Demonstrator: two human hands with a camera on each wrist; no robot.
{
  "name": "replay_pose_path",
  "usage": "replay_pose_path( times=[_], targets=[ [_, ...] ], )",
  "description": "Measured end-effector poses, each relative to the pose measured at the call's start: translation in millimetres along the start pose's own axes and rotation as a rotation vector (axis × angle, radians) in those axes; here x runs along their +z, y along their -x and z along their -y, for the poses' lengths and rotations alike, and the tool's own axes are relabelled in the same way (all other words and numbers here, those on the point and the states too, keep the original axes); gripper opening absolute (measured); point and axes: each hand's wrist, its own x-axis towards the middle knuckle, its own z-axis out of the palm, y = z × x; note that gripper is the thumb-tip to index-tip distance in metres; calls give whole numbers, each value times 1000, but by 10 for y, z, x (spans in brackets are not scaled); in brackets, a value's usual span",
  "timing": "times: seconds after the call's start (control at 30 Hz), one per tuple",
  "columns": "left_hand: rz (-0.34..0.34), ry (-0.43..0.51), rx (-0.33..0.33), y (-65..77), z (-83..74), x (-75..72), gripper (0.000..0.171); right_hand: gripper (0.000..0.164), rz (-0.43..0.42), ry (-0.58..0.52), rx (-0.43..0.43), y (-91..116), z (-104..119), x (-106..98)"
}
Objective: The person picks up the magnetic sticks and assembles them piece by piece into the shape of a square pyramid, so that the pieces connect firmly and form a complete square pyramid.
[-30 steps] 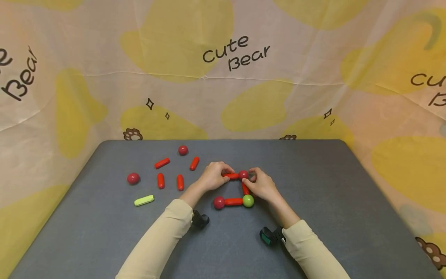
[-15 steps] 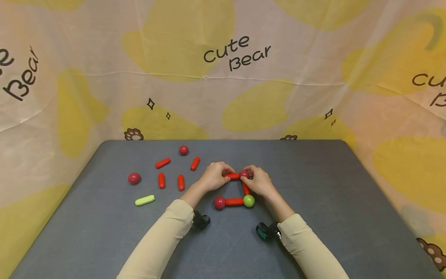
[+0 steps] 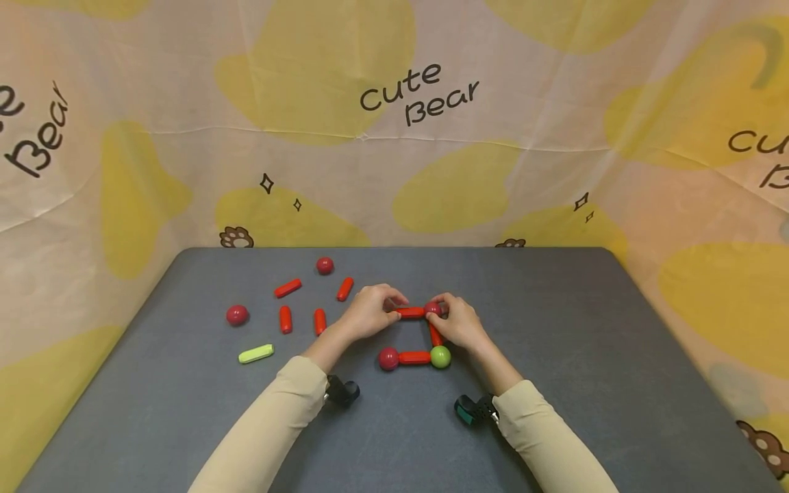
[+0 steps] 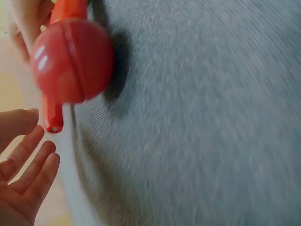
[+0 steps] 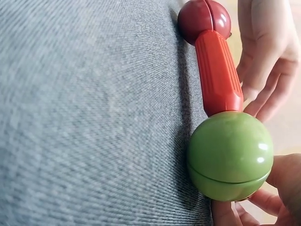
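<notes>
Red rods and balls are joined into a three-sided frame on the table. Its far red rod runs left from the far red ball. My right hand pinches that ball between thumb and fingers. A side rod leads down to the green ball, and the near rod ends in another red ball. My left hand is beside the far rod's free end; in the left wrist view its fingers are spread, apart from the rod tip.
Left of my left arm lie several loose red rods, two red balls and a light green rod. The grey table meets a patterned cloth backdrop behind.
My right hand has closed its fingers over the far red ball. My left hand has let go of the far rod and drawn slightly left.
</notes>
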Motion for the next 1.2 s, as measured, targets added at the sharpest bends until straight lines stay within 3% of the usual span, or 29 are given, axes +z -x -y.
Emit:
replay_pose_path(
  times=[0.37,0.63,0.97,1.2],
  targets=[
    [-96,50,2,300,142,-395,20,32,-11,-7,-18,16,-13,-3],
    [-207,75,-62,614,374,-770,19,32,-10,-11,-11,29,-19,-3],
    [-366,-44,-220,1009,836,-1197,23,32,-18,-10,-7,35,-33,12],
    [-440,-36,-353,1240,1100,-1323,34,32,-25,-11,-7,38,-41,14]
  ],
)
